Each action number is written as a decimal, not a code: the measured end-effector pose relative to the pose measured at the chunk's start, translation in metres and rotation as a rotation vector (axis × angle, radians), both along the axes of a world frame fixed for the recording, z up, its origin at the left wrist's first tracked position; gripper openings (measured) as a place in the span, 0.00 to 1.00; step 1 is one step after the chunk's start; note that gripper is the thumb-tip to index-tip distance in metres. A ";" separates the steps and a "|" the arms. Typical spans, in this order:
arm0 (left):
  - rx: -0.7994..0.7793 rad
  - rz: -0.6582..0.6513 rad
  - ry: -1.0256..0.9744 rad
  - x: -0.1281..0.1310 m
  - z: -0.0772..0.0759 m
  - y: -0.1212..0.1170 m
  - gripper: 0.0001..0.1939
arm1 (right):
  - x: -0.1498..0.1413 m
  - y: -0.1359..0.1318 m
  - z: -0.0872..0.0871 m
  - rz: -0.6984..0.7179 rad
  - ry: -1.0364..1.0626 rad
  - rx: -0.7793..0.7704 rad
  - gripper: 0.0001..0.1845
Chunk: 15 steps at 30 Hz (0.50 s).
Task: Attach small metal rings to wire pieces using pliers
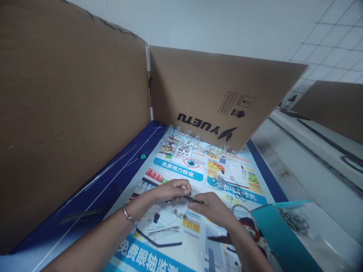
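My left hand (176, 189), with a silver bangle at its wrist, is closed in a pinch on a fine wire piece. Just below the fingers is a strand of small clear beads (177, 210), which seems to belong to this piece. My right hand (211, 207) is closed round a slim dark hand tool (194, 199). Its narrow end points left and reaches the left fingertips. Whether it is pliers or tweezers I cannot make out. Both hands are close together over the printed sheet (193, 181).
Clear beaded pieces (181, 141) line the back of the sheet. More wire loops (232, 189) lie right of centre. Straight wires (164, 229) lie in front. A teal-edged box (292, 234) at right holds a metal heap. Cardboard panels (224, 90) stand behind and left.
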<state>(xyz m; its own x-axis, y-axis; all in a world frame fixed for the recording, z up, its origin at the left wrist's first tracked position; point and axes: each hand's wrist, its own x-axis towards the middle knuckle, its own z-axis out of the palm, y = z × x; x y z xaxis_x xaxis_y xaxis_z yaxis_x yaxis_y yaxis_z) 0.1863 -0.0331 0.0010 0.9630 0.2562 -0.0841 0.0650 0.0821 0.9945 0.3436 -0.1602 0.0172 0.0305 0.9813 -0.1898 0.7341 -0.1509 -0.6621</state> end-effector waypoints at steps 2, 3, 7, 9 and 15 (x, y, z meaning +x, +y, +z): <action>0.014 -0.005 0.004 0.000 0.001 0.000 0.14 | 0.000 0.000 0.000 0.000 0.006 -0.010 0.23; 0.022 -0.005 0.006 0.000 0.001 0.000 0.14 | 0.000 0.000 0.000 0.001 0.003 -0.012 0.23; 0.043 -0.011 0.006 0.001 0.002 0.000 0.15 | 0.000 0.000 0.001 0.005 -0.024 -0.004 0.23; 0.053 -0.020 0.005 0.001 0.002 0.000 0.16 | 0.000 0.000 0.002 0.003 -0.038 -0.004 0.23; 0.064 -0.021 0.010 0.000 0.005 -0.001 0.17 | 0.001 0.000 0.000 0.020 -0.079 0.014 0.23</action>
<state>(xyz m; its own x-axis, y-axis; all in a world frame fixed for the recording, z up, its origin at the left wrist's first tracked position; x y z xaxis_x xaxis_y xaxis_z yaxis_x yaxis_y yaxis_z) 0.1864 -0.0343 0.0062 0.9674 0.2410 -0.0781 0.0762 0.0170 0.9969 0.3444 -0.1602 0.0176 0.0255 0.9844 -0.1741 0.7869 -0.1272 -0.6038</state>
